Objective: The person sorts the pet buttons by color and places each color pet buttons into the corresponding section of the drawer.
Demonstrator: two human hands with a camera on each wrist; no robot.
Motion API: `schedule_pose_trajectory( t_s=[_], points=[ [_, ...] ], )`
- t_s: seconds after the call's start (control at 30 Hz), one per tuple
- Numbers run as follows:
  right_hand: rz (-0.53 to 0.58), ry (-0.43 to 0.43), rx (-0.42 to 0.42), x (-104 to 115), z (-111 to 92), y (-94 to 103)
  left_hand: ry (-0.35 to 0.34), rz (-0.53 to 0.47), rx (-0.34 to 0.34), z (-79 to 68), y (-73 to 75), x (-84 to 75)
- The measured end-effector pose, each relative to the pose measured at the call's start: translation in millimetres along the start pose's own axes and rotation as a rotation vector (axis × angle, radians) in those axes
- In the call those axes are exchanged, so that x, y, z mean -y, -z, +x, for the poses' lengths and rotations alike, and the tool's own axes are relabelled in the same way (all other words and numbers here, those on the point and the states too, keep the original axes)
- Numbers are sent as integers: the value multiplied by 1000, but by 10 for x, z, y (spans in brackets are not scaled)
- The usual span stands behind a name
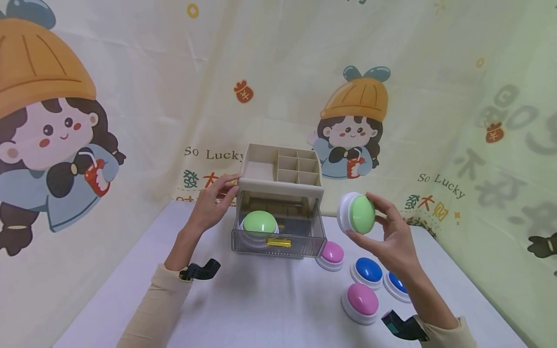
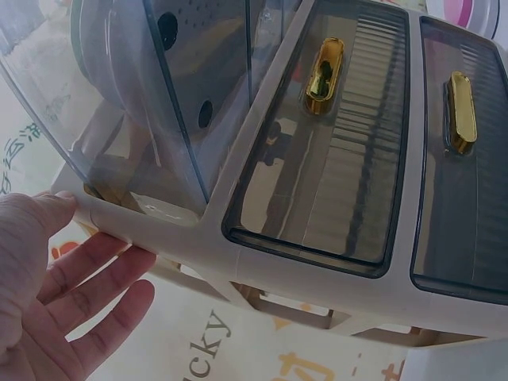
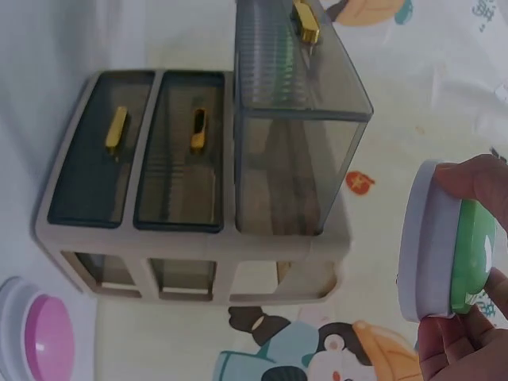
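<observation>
A beige organizer (image 1: 282, 185) with smoky see-through drawers stands at the back of the table, its top drawer (image 1: 304, 246) pulled out. A green push button (image 1: 259, 222) on a white base sits in the left part of that drawer. My left hand (image 1: 212, 203) touches the organizer's upper left edge; in the left wrist view its thumb (image 2: 55, 210) lies against the beige frame and the fingers are fairly straight. Right of the organizer, my right hand (image 1: 393, 237) grips another green push button (image 1: 362, 214) by its rim, turned on its side in the air.
On the table's right lie two pink push buttons, one by the drawer (image 1: 332, 252) and one nearer (image 1: 362, 298), plus two blue ones (image 1: 368, 269), one partly behind my right forearm. Two lower drawers with gold handles (image 3: 117, 131) are closed. A printed cloth (image 1: 278, 63) hangs behind.
</observation>
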State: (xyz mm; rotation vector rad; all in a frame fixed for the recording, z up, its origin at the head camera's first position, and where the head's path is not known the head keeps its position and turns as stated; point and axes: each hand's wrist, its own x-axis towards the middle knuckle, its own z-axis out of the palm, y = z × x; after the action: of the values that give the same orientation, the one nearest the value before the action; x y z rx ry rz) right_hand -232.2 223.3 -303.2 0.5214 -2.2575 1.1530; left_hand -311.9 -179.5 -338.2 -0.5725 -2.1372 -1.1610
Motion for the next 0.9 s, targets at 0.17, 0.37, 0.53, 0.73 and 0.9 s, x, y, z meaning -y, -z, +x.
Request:
schedule_pose_trajectory(
  t_s=[0.17,0.37,0.53,0.73,0.9],
  points=[
    [29,18,35,81,18,-41,-1,2,-4,2,8,1],
    [17,16,79,166,72,-78,-6,-1,2,0,5,-8],
    [63,9,116,232,125,-119,-6,-5,6,6,10,-15],
    [196,-42,186,312,177,-170,0,-10,8,5,17,-27],
    [263,-70,230,361,221,-241,-2,-11,9,6,12,-24]
  ],
)
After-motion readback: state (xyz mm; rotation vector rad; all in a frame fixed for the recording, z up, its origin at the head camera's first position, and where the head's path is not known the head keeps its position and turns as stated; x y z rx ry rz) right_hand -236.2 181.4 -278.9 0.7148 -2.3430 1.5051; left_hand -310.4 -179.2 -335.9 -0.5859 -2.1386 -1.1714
